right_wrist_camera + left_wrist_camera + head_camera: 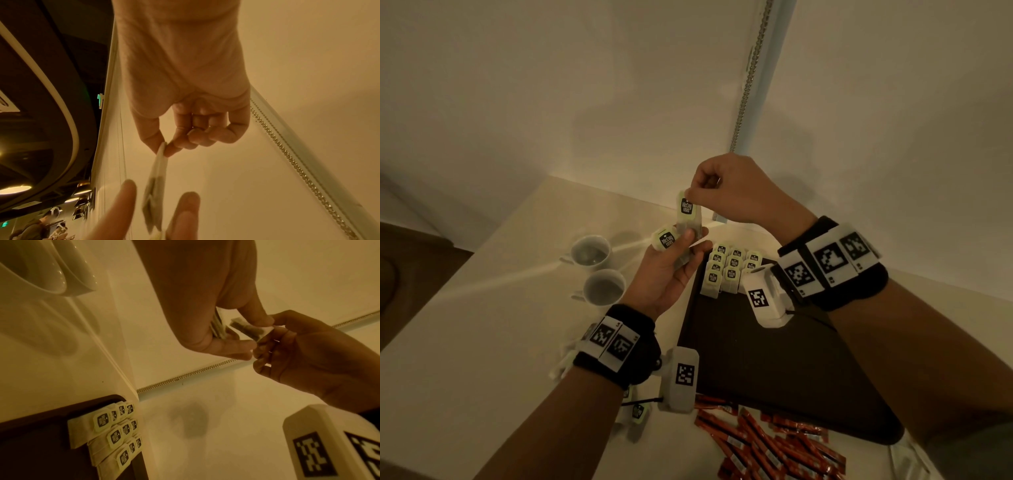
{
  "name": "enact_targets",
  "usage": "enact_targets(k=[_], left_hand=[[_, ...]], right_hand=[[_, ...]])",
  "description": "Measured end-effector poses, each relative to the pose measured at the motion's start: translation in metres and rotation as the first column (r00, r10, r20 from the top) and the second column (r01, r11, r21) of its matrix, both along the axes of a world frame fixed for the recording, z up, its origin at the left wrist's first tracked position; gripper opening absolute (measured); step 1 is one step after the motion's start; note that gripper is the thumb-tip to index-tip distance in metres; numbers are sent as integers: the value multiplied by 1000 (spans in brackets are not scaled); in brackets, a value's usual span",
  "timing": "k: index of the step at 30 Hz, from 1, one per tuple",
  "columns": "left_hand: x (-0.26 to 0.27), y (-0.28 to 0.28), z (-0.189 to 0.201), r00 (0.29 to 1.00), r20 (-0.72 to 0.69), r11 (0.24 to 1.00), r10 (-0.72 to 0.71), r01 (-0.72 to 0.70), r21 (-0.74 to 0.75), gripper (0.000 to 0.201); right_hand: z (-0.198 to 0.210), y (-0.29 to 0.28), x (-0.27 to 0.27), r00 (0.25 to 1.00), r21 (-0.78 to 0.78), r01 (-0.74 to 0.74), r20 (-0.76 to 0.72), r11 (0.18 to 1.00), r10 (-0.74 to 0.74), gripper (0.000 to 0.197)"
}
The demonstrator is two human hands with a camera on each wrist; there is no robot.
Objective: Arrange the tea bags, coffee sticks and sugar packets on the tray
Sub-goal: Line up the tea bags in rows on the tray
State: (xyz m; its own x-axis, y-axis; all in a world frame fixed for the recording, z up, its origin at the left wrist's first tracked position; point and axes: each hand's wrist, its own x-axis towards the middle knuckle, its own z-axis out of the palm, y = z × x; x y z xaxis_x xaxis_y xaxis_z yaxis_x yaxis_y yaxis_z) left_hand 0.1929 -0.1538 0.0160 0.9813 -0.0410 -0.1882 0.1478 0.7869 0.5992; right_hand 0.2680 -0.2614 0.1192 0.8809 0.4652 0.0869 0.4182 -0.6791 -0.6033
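Head view alone shows coffee sticks [767,442] below tray [756,359]

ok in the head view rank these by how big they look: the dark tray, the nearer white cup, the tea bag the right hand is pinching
1. dark tray, by far the largest
2. nearer white cup
3. tea bag pinched by the right hand; it is raised nearer the camera, so ranks 2 and 3 are close

Two white cups [595,269] side by side on table [482,325] — bead chain [751,75] on wall.
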Motion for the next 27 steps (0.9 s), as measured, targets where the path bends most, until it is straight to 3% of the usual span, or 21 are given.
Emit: enact_targets(k=[8,13,19,23,27], left_hand=[[1,-2,-4,1000,4,1000,16,-16,18,20],[1,-2,-6,1000,-10,985,27,-25,170,21],[1,-7,-11,1000,-28,977,12,-6,213,13],[1,-11,-10,1000,-11,979,-3,5,201,26],[1,-12,-7,998,57,976,25,-36,213,31]], right_hand=[[-8,-11,2,999,17,10,-52,1000,-9,14],[-11,-23,-2,989,146,-58,-129,988,77,6],[-23,-33,-5,991,183,-99,-67,978,113,5],[-28,-38,-6,996,247,-65,-44,967,78,6],[-27,-43,-7,995,179,-96,4,979,97,8]])
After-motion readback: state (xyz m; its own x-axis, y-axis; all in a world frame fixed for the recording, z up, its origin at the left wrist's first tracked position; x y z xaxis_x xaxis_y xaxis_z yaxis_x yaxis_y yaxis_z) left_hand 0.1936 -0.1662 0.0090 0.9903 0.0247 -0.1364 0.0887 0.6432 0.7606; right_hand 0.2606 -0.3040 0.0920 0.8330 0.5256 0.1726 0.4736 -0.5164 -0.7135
